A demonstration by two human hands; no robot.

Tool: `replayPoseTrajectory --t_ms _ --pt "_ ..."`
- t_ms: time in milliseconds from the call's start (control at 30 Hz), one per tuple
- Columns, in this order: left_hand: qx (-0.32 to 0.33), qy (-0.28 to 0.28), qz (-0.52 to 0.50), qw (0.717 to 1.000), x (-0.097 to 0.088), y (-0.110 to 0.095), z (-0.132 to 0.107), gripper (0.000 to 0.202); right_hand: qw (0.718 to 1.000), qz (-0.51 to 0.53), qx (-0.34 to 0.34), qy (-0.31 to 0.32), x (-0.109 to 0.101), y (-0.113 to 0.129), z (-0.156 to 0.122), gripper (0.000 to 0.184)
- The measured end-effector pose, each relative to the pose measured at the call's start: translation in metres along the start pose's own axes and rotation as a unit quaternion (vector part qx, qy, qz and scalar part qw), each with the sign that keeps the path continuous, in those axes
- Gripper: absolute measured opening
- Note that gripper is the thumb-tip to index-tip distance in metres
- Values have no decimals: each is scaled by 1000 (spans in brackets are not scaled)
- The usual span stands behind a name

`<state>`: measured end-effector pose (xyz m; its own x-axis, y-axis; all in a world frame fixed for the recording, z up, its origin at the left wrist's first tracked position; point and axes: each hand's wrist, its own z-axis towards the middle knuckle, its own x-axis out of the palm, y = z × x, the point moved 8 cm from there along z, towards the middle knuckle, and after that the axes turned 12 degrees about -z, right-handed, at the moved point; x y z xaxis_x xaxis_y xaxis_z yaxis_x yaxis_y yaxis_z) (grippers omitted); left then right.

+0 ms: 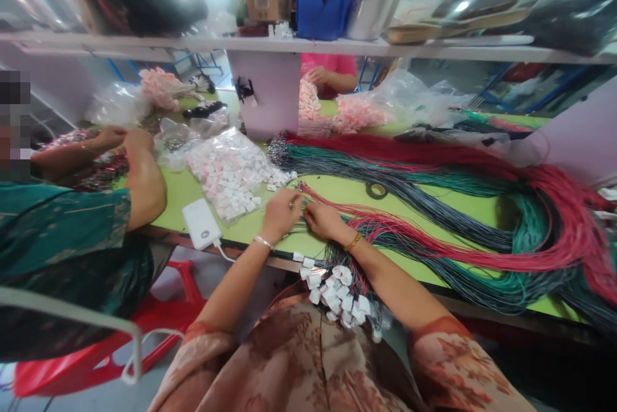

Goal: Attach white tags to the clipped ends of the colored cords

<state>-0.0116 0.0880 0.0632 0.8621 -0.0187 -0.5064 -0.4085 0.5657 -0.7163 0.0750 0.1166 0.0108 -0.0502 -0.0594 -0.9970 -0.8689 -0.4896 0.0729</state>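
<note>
My left hand [283, 214] is closed in a pinch over the table's front part; the small thing at its fingertips is too small to make out. Close beside it on the right, my right hand [325, 220] is pinched around what looks like a thin wire. Red wires [357, 211] fan out just behind and right of it, with dark green wires [409, 251] below. A cluster of white connectors [337, 293] on wires hangs over the table edge in front of my body. Behind my left hand lies a plastic bag of white connectors [229, 171], some spilled loose.
A white power bank [201, 224] with a cable lies left. A roll of black tape [376, 190] sits among long wire bundles [482, 155]. A co-worker's arms [144, 174] are at left; another person [337, 74] sits opposite. A loaded shelf [193, 44] crosses above the table.
</note>
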Motion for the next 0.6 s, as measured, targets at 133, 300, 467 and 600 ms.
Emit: replayPoseTrajectory --t_ms 133,300,467,600 --pt "-133 -75 190 970 -54 77 20 26 999 3 11 -43 -3 -1 -2 21" --pt "-179 -12 236 955 -54 114 20 24 995 58 22 -78 -3 -8 -3 16" --pt "-192 15 252 948 -47 111 16 21 968 217 -10 -122 -5 -11 -1 9" --pt "-198 -13 218 955 -53 101 15 29 926 341 -22 -158 -10 -10 2 14"
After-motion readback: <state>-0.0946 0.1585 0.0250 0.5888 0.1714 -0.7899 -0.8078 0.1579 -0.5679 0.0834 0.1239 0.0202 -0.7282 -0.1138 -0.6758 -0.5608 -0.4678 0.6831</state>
